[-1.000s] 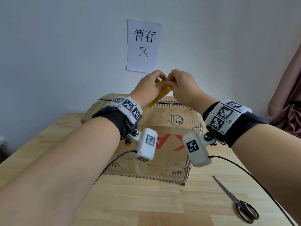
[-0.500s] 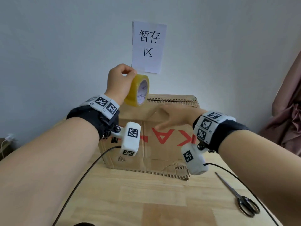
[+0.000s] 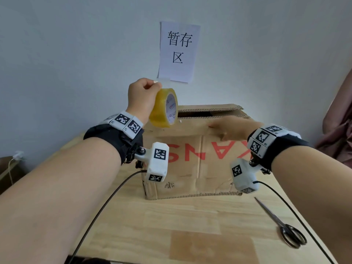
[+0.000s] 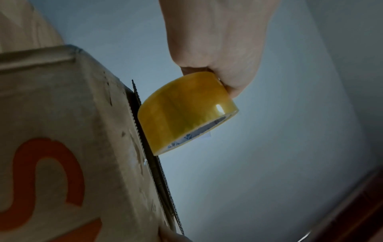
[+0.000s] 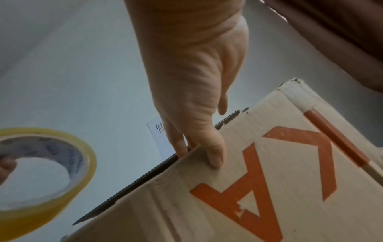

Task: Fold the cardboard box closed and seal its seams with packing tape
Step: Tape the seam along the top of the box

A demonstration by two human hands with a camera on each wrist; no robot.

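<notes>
Desk [image 3: 190, 225] | tape roll [image 3: 164, 107] being gripped by left hand [image 3: 142, 96] | box [image 3: 190, 149] flap being pressed by flat right hand [image 3: 228, 128] | risk: flap being released, seam gaping.

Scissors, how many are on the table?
1. The scissors lie on the wooden table, near its right edge, in front of the cardboard box. More could be hidden behind it.

Black wristbands [image 3: 114, 138], white tagged cameras [image 3: 157, 164]
</notes>
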